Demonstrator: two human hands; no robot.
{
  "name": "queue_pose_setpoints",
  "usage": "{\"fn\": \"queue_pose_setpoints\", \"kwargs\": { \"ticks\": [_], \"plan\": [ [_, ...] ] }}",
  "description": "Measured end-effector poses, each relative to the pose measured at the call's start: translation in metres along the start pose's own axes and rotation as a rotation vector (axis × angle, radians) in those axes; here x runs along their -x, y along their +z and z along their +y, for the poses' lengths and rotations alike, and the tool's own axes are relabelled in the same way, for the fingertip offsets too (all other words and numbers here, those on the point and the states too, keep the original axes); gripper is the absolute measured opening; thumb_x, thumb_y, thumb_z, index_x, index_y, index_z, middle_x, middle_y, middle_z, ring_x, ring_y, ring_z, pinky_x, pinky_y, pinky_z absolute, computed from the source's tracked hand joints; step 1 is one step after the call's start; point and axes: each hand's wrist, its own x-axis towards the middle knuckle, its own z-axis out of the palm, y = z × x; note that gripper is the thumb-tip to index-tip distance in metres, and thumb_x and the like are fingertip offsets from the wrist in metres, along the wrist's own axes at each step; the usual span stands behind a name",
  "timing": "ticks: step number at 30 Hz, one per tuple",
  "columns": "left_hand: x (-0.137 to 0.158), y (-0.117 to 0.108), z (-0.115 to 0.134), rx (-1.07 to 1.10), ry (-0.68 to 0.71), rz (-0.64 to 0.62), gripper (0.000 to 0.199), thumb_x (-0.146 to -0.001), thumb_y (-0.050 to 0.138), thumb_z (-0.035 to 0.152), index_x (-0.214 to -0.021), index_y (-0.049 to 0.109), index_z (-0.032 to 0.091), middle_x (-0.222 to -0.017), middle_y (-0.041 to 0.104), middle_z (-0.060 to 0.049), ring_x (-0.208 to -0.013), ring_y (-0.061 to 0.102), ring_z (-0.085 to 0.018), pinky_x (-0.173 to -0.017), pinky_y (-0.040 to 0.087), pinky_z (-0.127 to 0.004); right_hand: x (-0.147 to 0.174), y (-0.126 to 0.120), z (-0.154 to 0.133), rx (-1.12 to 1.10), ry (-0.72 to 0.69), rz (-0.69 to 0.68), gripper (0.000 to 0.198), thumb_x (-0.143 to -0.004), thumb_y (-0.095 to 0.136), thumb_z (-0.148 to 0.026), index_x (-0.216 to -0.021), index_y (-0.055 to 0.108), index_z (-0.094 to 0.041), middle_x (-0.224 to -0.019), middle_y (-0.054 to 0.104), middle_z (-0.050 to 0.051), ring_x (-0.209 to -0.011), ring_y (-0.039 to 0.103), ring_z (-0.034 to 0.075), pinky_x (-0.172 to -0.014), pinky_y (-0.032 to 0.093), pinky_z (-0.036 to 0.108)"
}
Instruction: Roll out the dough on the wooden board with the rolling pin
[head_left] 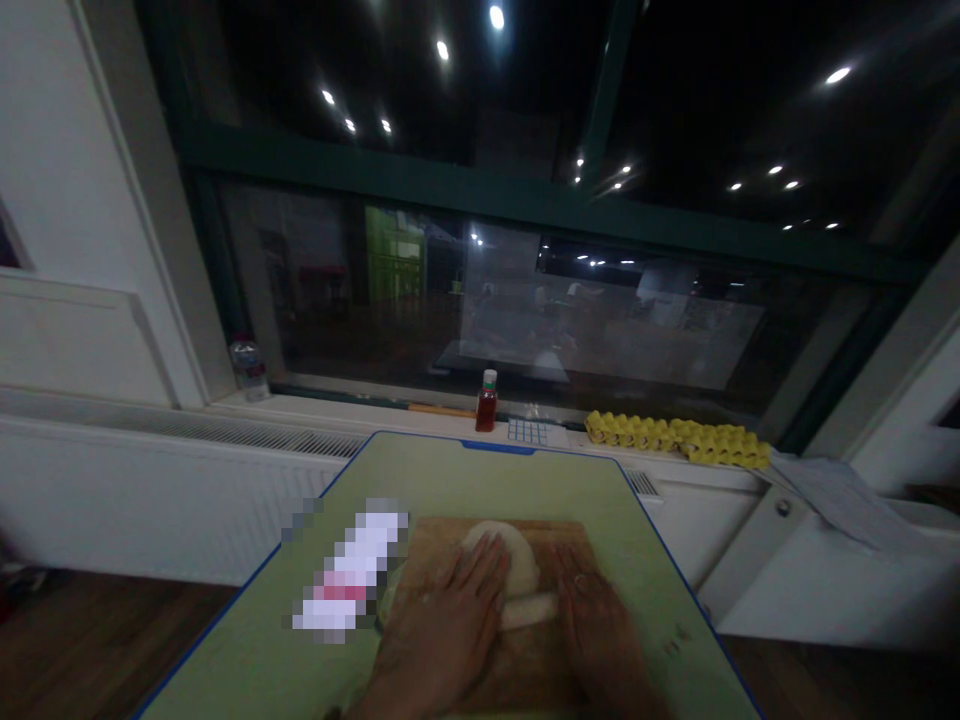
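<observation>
A flattened round of pale dough (516, 552) lies on a brown wooden board (427, 530). Across its near side runs a light rolling pin (529, 610), its middle showing between my hands. My left hand (461, 610) rests over the pin's left part, palm down, fingers stretched forward over the dough. Over the right end lies my right hand (596, 610), also palm down with fingers extended; a ring shows on one finger. Both hands are slightly blurred. They cover the ends of the pin and part of the dough.
The board is on a green table (420, 470) with a blue edge. A pixelated item (349, 575) lies left of the board. On the windowsill stand a red-liquid bottle (487, 403), yellow egg cartons (675, 438) and a clear bottle (249, 368). A radiator (150, 490) runs below.
</observation>
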Motion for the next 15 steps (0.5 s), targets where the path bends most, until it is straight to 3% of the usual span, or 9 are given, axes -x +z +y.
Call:
{"fn": "queue_pose_setpoints", "kwargs": {
  "ticks": [2, 6, 8, 10, 12, 15],
  "plan": [
    [-0.017, 0.006, -0.010, -0.004, -0.008, -0.031, 0.052, -0.101, 0.030, 0.030, -0.152, 0.026, 0.022, -0.158, 0.027, -0.005, -0.146, 0.022, -0.020, -0.117, 0.026, -0.042, -0.022, -0.002, -0.002, 0.006, 0.023, -0.082, 0.047, -0.093, 0.033, -0.015, -0.135, 0.054, -0.016, -0.141, 0.052, 0.010, -0.130, 0.049, 0.023, -0.108, 0.040, 0.042],
    [-0.056, 0.015, -0.032, -0.056, -0.235, -0.095, 0.052, -0.095, 0.035, 0.022, -0.146, 0.038, 0.012, -0.158, 0.024, -0.015, -0.147, 0.016, -0.028, -0.117, 0.020, -0.055, -0.078, -0.004, -0.006, -0.006, 0.185, -0.233, 0.047, -0.096, 0.028, -0.015, -0.136, 0.054, -0.013, -0.142, 0.050, 0.011, -0.134, 0.043, 0.025, -0.112, 0.033, 0.047],
    [-0.060, 0.016, -0.034, -0.053, -0.294, -0.129, 0.054, -0.093, 0.036, 0.020, -0.146, 0.037, 0.010, -0.158, 0.023, -0.016, -0.146, 0.016, -0.030, -0.116, 0.020, -0.057, -0.087, -0.003, -0.007, -0.024, 0.216, -0.262, 0.048, -0.096, 0.028, -0.016, -0.137, 0.051, -0.012, -0.143, 0.049, 0.011, -0.135, 0.042, 0.024, -0.112, 0.033, 0.046],
    [-0.049, 0.013, -0.028, -0.036, -0.248, -0.116, 0.053, -0.095, 0.035, 0.023, -0.147, 0.035, 0.012, -0.158, 0.025, -0.015, -0.146, 0.017, -0.028, -0.116, 0.023, -0.054, -0.075, -0.002, -0.007, -0.043, 0.177, -0.233, 0.047, -0.095, 0.030, -0.017, -0.137, 0.052, -0.015, -0.143, 0.048, 0.010, -0.135, 0.043, 0.024, -0.111, 0.035, 0.044],
    [-0.030, 0.007, -0.015, -0.039, -0.109, -0.043, 0.052, -0.100, 0.031, 0.027, -0.151, 0.028, 0.016, -0.159, 0.025, -0.010, -0.147, 0.018, -0.024, -0.117, 0.026, -0.048, -0.048, -0.002, -0.007, -0.063, 0.089, -0.159, 0.048, -0.094, 0.033, -0.016, -0.138, 0.051, -0.019, -0.144, 0.047, 0.007, -0.134, 0.044, 0.022, -0.110, 0.037, 0.041],
    [-0.004, -0.001, 0.002, -0.069, 0.014, 0.043, 0.055, -0.100, 0.033, 0.029, -0.153, 0.021, 0.024, -0.160, 0.022, -0.004, -0.147, 0.019, -0.023, -0.116, 0.029, -0.043, -0.007, -0.005, -0.007, -0.053, 0.042, -0.062, 0.050, -0.096, 0.032, -0.019, -0.145, 0.042, -0.020, -0.145, 0.047, 0.005, -0.132, 0.047, 0.020, -0.104, 0.044, 0.038]
  ]
}}
